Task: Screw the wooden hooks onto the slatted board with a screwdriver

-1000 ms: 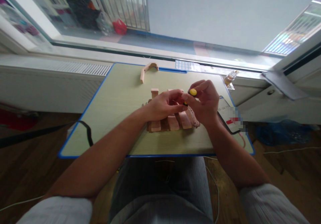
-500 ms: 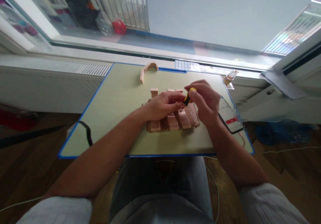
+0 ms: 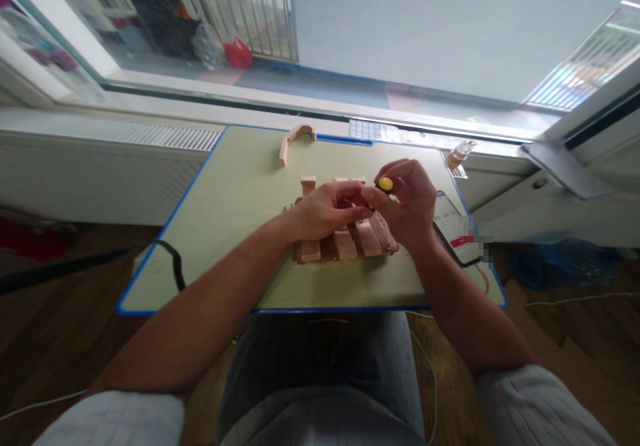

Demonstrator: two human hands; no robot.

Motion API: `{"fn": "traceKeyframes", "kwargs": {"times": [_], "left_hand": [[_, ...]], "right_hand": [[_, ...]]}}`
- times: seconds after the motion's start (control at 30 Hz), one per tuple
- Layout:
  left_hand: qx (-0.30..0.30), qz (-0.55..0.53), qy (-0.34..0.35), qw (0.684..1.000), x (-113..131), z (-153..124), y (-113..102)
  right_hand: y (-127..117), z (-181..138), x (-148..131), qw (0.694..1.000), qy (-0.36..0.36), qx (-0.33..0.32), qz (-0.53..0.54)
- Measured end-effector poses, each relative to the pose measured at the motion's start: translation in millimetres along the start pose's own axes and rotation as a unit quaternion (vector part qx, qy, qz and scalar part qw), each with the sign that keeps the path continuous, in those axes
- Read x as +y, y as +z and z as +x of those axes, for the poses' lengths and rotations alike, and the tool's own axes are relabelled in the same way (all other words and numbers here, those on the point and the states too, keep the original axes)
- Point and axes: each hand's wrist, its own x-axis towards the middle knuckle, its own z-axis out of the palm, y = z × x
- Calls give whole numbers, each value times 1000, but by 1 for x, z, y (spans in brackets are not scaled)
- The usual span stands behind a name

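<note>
A small wooden slatted assembly [image 3: 345,241] lies in the middle of the green desk [image 3: 235,193]. My right hand [image 3: 407,206] is closed round a short screwdriver with a yellow and black handle [image 3: 384,185], held upright over the assembly's far right part. My left hand [image 3: 325,209] rests on the assembly beside it, fingers pinched near the screwdriver's tip; what they pinch is hidden.
A curved wooden piece [image 3: 295,138] lies at the desk's far edge. A phone or card [image 3: 457,233] sits at the right edge, a small glass bottle [image 3: 459,154] on the sill behind. A black strap [image 3: 173,259] hangs over the left front corner. A window runs behind.
The screwdriver's handle has turned in my right hand: tilted half a second ago, its yellow end faces up again now. My left hand has stayed on the assembly.
</note>
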Motion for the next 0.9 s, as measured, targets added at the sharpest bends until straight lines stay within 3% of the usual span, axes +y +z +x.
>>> {"fn": "traceKeyframes", "kwargs": {"times": [0.2,0.37,0.73,0.9], "left_hand": [[-11,49,2,999,6,0,-4],[-14,80,8,997,10,0,-5],[9,25,6,1000,0,0,-1],[10,30,-6,999,4,-1,-1]], "right_hand": [[-11,2,-8,998,5,-50,-26],[-10,4,-10,998,-12,-26,-63],[5,0,-3,1000,12,21,-16],[-2,1,-7,1000,6,-16,-24]]}}
